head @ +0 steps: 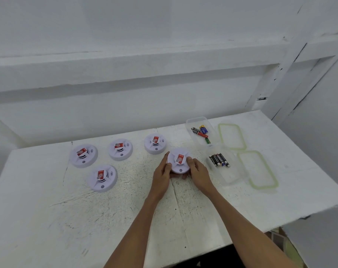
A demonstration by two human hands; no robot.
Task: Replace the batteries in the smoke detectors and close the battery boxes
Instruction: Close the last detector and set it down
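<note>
A round white smoke detector (178, 161) with a red label sits on the white table, held from both sides. My left hand (161, 176) grips its left edge and my right hand (199, 173) grips its right edge. Several more white detectors lie to the left: one (155, 143) behind my hands, one (120, 149), one (84, 155) and one (102, 177). A clear box (225, 167) to the right holds several black batteries (219, 160). A second clear box (200, 132) behind it holds mixed batteries (201, 131).
Two clear lids with green rims lie at the right: one (232, 136) at the back, one (258, 170) nearer. The white table (67, 219) ends at a front edge below and a right edge by the lids. A white wall stands behind.
</note>
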